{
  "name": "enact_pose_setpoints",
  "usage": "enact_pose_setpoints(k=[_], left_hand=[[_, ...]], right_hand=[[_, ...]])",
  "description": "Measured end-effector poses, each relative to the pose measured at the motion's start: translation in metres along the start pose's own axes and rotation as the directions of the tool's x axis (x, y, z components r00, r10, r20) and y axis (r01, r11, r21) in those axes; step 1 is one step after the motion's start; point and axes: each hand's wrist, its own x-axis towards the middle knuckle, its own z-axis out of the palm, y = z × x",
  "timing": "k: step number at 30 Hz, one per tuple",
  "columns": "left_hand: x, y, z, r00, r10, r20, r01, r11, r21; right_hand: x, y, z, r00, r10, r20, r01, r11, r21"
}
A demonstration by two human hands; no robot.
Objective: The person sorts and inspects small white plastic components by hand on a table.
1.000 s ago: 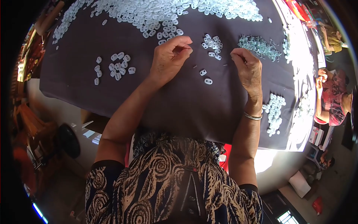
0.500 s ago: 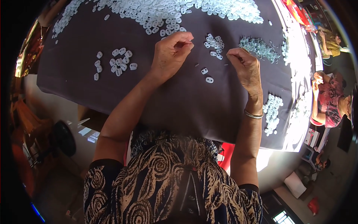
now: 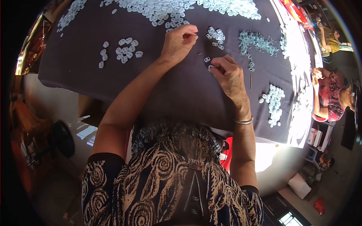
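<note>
Head view: your right hand [image 3: 225, 69], right of centre, has thumb and index at a white two-hole oval piece [image 3: 210, 67], probably edge-on for lifting; can't tell if the pinch is closed. Your left hand [image 3: 180, 43], upper centre, curls toward a pinch; closure and contents unclear. Metal fasteners [image 3: 260, 42] and a small oval cluster [image 3: 215, 34], upper right, sit apart, likely to stay sorted within reach.
</note>
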Motion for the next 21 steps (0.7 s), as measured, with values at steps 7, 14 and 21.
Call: enact_pose_setpoints(k=[7,14,21], left_hand=[[0.005,-0.008,-0.002,1.0,-0.03,0.005,0.031,0.993,-0.114],[0.005,-0.004,-0.003,0.998,-0.057,0.025,0.059,0.996,-0.073],[0.003,-0.002,-0.003,0.997,-0.06,0.043,0.062,0.996,-0.062]], right_hand=[[-0.009,0.008,0.009,0.989,-0.114,-0.098,0.113,0.993,-0.017],[-0.014,0.006,-0.004,1.0,-0.011,-0.026,0.014,0.994,0.112],[-0.005,0.004,-0.019,0.996,0.057,0.066,-0.061,0.997,0.049]])
